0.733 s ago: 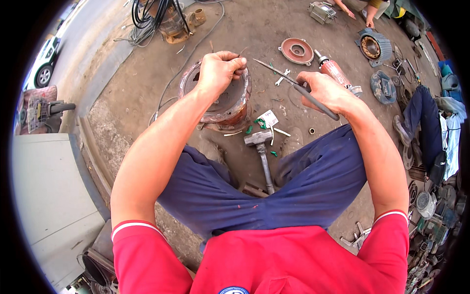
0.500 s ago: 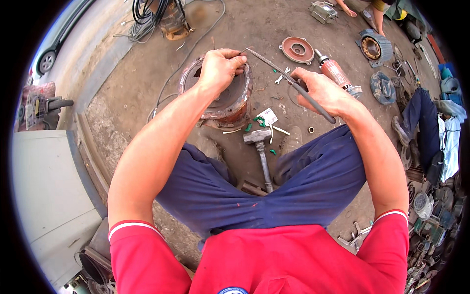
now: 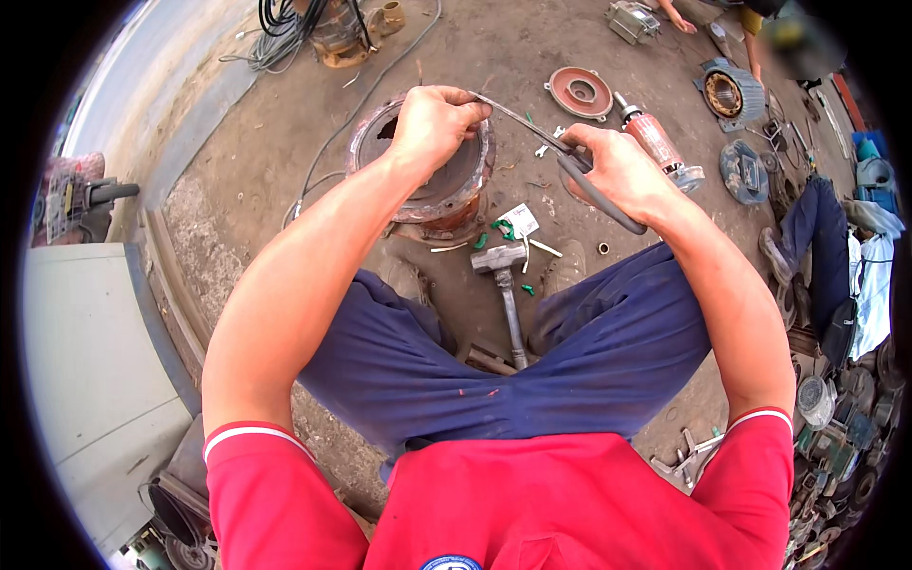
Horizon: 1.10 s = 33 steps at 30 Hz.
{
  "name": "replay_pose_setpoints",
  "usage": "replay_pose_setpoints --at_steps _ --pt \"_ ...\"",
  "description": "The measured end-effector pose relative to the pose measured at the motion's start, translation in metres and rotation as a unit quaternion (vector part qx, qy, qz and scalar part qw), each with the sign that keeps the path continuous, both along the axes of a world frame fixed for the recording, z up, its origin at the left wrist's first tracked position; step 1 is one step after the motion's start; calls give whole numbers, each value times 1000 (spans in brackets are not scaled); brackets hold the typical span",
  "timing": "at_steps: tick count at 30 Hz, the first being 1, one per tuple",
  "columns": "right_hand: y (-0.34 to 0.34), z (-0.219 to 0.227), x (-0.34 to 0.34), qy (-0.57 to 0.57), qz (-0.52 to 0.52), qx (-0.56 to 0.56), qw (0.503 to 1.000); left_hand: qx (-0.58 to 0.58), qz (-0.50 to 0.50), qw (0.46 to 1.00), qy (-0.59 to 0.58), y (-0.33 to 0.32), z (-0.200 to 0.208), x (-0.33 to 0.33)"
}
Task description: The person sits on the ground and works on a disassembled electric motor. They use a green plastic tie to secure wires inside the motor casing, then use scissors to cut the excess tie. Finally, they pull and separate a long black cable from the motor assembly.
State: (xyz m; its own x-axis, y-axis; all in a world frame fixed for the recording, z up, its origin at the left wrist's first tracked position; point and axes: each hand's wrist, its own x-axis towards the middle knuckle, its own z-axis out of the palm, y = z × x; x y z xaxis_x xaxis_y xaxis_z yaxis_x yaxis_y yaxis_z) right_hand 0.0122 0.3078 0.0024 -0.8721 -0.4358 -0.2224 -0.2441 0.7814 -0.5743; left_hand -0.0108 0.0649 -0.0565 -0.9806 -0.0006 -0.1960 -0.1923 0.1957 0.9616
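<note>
My left hand [image 3: 437, 128] is above a round rusty motor housing [image 3: 369, 176], thumb and fingers pinched together. What it pinches is too small to make out; a thin brownish strand [image 3: 419, 70] sticks up behind the knuckles. My right hand [image 3: 622, 173] is closed around the dark looped handles of long scissors [image 3: 598, 198]. Their narrow blades point up and left, with the tips at my left fingertips. Part of the handles is hidden by my fingers. A dark plate with a ragged hole lies inside the housing's rim.
A hammer [image 3: 509, 299] stands between my legs, near a white card [image 3: 518, 220] and green scraps. Beyond my right hand lie a reddish round cover [image 3: 579, 93], a red rotor [image 3: 650, 141] and a blue-grey stator [image 3: 730, 93]. Another person's hand [image 3: 680, 21] shows at top right.
The scissors have shifted slightly, bringing their tips against my left fingertips. My left hand has moved a little to the right and up. The head view has tilted slightly.
</note>
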Motion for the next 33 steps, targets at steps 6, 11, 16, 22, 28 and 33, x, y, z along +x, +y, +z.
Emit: replay_pose_setpoints --at_steps 6,11,16,22,28,33 --pt "0 4 -3 -93 -39 -9 995 -28 -77 997 6 -2 10 3" --pt "-4 16 -1 -184 -69 -30 980 -79 -59 995 16 5 5 -1" --pt "19 11 -28 -200 -232 -189 933 -160 -48 985 34 13 3 -2" --pt "28 -2 -30 -149 -259 -203 932 -61 -73 992 81 -5 -3 8" --pt "31 1 -36 -146 -246 -157 945 -72 -96 991 51 -14 4 -1" --pt "40 -2 -46 -105 -219 -118 963 -181 -110 961 179 -8 33 15"
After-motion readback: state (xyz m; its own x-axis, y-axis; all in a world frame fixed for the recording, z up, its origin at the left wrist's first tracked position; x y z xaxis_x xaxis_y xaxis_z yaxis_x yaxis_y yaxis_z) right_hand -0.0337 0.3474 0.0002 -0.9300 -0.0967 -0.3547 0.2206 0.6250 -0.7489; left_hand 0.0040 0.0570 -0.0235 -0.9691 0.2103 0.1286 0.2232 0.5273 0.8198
